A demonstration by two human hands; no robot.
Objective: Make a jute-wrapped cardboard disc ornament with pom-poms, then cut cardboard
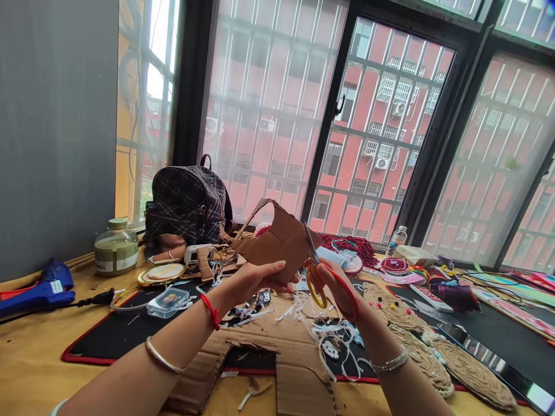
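A brown cardboard piece (281,240) with a thin curved strip hanging off its upper left is raised above the table. My left hand (266,276) grips its lower edge, thumb on the near face. In my right hand (336,286) are scissors (313,251) with yellow and red handles, their blades pointing up at the right edge of the cardboard. Beneath both hands lies a larger cardboard sheet (303,387) with a cut-out notch, amid white paper scraps (342,346).
A blue glue gun (54,289), a jar (116,248) and a plaid backpack (186,202) stand left. Coiled rope pieces (472,370), a dark shiny tablet or phone (498,361) and red yarn (355,245) are on the right. A clear box (168,301) sits left of centre.
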